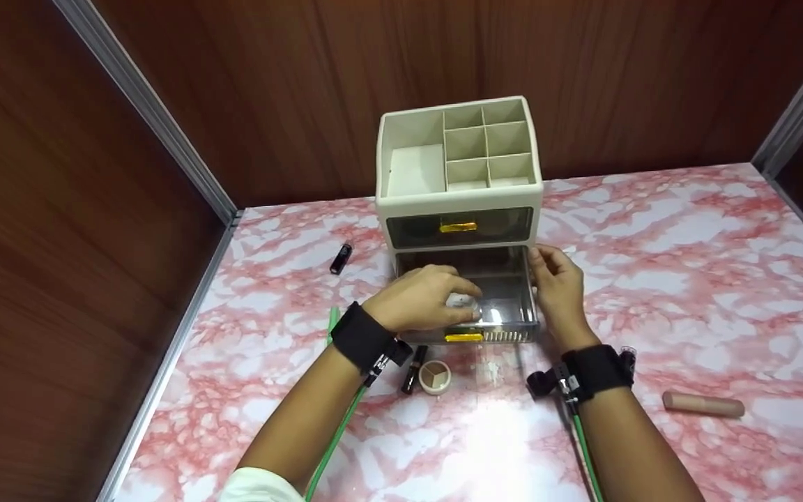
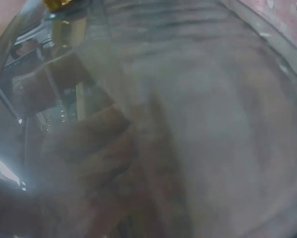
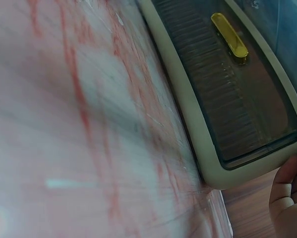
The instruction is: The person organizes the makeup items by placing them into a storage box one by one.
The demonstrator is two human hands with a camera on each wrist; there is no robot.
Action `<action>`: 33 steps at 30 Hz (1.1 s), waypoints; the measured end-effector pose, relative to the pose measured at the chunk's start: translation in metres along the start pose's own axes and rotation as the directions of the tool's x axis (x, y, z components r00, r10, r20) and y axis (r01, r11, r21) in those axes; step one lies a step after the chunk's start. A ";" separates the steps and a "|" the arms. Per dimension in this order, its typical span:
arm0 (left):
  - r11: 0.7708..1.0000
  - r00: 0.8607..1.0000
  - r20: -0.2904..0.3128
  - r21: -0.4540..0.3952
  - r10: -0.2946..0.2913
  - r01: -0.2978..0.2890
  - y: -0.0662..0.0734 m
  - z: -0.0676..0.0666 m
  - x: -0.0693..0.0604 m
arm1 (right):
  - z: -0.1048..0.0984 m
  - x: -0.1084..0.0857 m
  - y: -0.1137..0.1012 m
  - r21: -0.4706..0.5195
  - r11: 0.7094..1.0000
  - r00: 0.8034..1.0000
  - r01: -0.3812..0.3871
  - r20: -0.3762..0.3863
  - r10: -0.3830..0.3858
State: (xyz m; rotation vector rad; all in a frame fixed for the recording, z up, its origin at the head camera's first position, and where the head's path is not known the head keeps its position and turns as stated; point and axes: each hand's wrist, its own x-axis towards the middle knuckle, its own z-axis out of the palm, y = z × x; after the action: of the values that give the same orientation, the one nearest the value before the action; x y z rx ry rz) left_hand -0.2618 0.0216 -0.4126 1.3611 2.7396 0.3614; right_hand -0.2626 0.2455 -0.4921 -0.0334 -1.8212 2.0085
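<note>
A cream drawer organizer (image 1: 461, 202) stands against the back wall with its lower clear drawer (image 1: 509, 335) pulled out. My left hand (image 1: 426, 300) reaches into that drawer from the left, fingers bent around a small whitish round item (image 1: 462, 301), mostly hidden. In the left wrist view, only clear plastic and blurred reflections show. On the organizer's right side my right hand (image 1: 560, 293) holds the front edge, thumb at the corner. The right wrist view shows those fingers (image 3: 284, 186) at the edge, beside a dark drawer front with a yellow handle (image 3: 230, 35).
In front of the drawer lie a round three-shade palette (image 1: 435, 378) and a dark tube (image 1: 413, 371). A small black tube (image 1: 341, 258) is at the left, a beige-pink tube (image 1: 703, 404) at the right. Wooden panels (image 1: 269, 84) enclose the marbled table (image 1: 666, 279).
</note>
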 end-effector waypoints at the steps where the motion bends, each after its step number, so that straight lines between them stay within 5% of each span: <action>1: 1.000 1.000 0.004 0.001 0.004 -0.004 -0.001 0.000 0.000 | 0.000 0.000 0.000 0.003 1.000 1.000 -0.002 0.000 0.002; 12: 0.999 0.999 -0.004 -0.007 0.043 -0.043 -0.003 0.003 0.003 | -0.003 0.011 0.027 -0.014 1.000 1.000 -0.007 -0.014 0.007; 18: 0.998 0.998 -0.005 -0.005 0.069 -0.069 -0.002 0.002 0.004 | -0.004 0.010 0.028 -0.011 1.000 1.000 0.000 -0.006 0.000; 25: 0.998 0.998 -0.008 -0.025 0.065 -0.066 0.000 0.000 0.004 | 0.001 -0.001 -0.003 -0.018 1.000 1.000 0.007 -0.008 -0.007; 33: 0.998 0.999 0.003 -0.030 0.048 -0.048 0.000 0.001 0.003 | -0.002 0.008 0.017 -0.013 1.000 1.000 -0.011 -0.010 0.011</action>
State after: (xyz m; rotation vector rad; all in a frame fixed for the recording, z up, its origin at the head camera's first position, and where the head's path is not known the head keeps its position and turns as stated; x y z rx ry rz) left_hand -0.2633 0.0242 -0.4135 1.4205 2.6910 0.4006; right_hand -0.2739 0.2487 -0.5064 -0.0580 -1.8320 2.0002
